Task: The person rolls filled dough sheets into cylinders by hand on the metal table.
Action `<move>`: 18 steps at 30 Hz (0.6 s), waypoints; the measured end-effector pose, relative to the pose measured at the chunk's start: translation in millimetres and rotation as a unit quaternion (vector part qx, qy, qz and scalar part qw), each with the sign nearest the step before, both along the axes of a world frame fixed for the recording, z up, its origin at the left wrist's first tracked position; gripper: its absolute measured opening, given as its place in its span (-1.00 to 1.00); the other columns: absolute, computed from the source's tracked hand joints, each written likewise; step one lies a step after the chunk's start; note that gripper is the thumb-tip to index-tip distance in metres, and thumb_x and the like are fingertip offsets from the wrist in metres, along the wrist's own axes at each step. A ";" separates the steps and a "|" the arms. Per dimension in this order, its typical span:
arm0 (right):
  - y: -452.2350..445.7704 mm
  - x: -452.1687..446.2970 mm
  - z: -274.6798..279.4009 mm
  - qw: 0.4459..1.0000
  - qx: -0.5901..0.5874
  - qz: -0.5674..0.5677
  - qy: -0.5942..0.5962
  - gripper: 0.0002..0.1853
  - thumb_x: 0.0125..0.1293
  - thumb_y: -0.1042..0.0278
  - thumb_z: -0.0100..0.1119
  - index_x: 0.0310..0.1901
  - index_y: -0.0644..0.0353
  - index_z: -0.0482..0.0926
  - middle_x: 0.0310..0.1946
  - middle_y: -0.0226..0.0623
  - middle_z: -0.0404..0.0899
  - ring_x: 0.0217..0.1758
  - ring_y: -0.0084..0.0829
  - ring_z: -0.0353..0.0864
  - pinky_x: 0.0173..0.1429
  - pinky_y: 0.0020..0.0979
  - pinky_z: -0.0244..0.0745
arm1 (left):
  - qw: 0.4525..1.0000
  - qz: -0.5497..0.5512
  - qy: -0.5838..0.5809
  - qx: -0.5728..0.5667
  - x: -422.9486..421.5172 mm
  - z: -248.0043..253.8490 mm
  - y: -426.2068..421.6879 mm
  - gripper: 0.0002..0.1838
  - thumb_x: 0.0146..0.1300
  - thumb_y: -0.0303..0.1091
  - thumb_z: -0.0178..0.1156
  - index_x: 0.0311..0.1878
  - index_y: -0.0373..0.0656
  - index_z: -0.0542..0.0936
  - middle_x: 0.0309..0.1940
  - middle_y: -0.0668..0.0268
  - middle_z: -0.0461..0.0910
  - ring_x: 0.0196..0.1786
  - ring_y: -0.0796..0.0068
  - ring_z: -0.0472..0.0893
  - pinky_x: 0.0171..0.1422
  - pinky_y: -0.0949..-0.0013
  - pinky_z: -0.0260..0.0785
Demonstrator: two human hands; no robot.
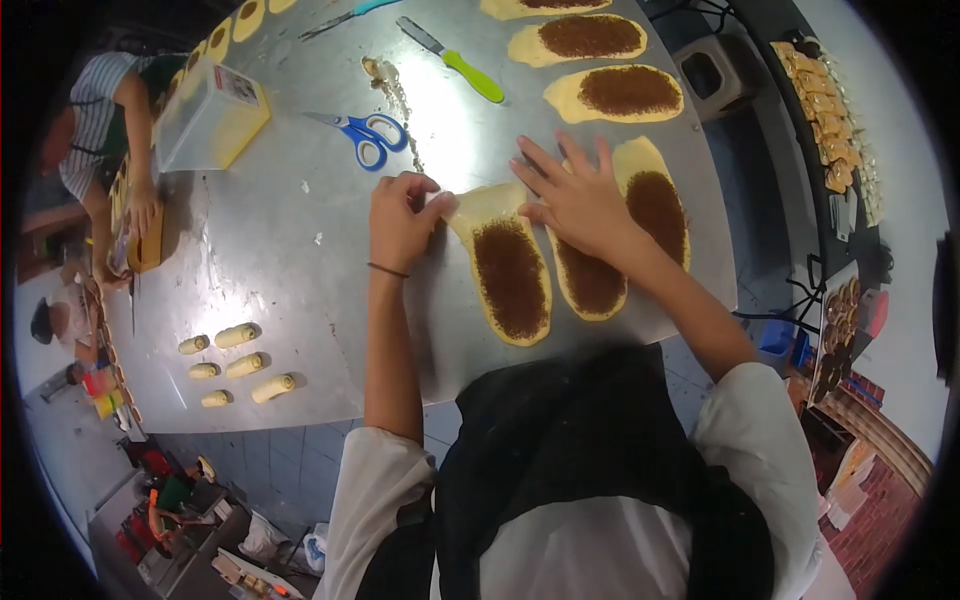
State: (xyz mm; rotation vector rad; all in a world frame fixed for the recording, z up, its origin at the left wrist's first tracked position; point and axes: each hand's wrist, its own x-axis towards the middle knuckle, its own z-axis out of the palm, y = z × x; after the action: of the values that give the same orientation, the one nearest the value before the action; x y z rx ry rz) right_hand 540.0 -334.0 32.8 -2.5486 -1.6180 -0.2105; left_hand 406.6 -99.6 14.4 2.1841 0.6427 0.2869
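An oval sheet of dough with dark brown filling down its middle lies in front of me on the metal table. At its far left corner, my left hand pinches the pale dough edge between thumb and fingers. My right hand rests with spread fingers over the top of a second filled dough sheet, hiding part of it. Its thumb reaches the first sheet's upper right edge. Partly behind my right hand and forearm is a third filled sheet.
Blue-handled scissors and a green-handled spatula lie beyond my hands. Several small dough rolls sit at the left. More filled sheets lie at the far right. A plastic container stands near another person across the table.
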 end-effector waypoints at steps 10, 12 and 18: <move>-4.2 -4.7 3.9 0.998 -0.048 0.028 0.024 -0.31 0.44 -0.29 -0.10 0.51 -0.17 0.26 0.59 -0.51 0.08 0.65 -0.12 -0.04 0.50 0.47 -0.25 | 0.963 0.052 0.021 0.262 24.9 8.2 -47.2 -0.56 -0.05 -0.06 0.58 -0.22 -0.08 0.63 -0.26 0.25 0.50 -0.08 0.24 0.47 -0.02 0.27 0.35; -4.2 -8.0 9.9 0.998 -0.017 -0.030 0.057 -0.30 0.45 -0.29 -0.11 0.52 -0.18 0.23 0.60 -0.49 0.05 0.65 -0.09 -0.04 0.48 0.50 -0.27 | 0.978 0.037 0.005 0.205 30.6 4.7 -45.8 -0.55 -0.05 -0.02 0.57 -0.22 -0.07 0.63 -0.25 0.25 0.51 -0.07 0.22 0.47 -0.02 0.26 0.35; -7.0 -19.2 4.3 0.993 0.017 -0.053 0.107 -0.32 0.46 -0.26 -0.10 0.53 -0.23 0.21 0.60 -0.46 0.04 0.64 -0.02 -0.04 0.46 0.52 -0.27 | 0.991 0.044 0.020 0.121 43.7 2.3 -48.4 -0.57 -0.03 0.02 0.53 -0.21 0.03 0.61 -0.13 0.26 0.49 0.06 0.15 0.42 0.12 0.02 0.16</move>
State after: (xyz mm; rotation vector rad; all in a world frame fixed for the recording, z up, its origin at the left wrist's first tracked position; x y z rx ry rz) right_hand 520.7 -341.0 37.1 -2.5327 -1.3924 0.0255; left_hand 450.4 -148.0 16.7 2.4013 0.7627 0.3853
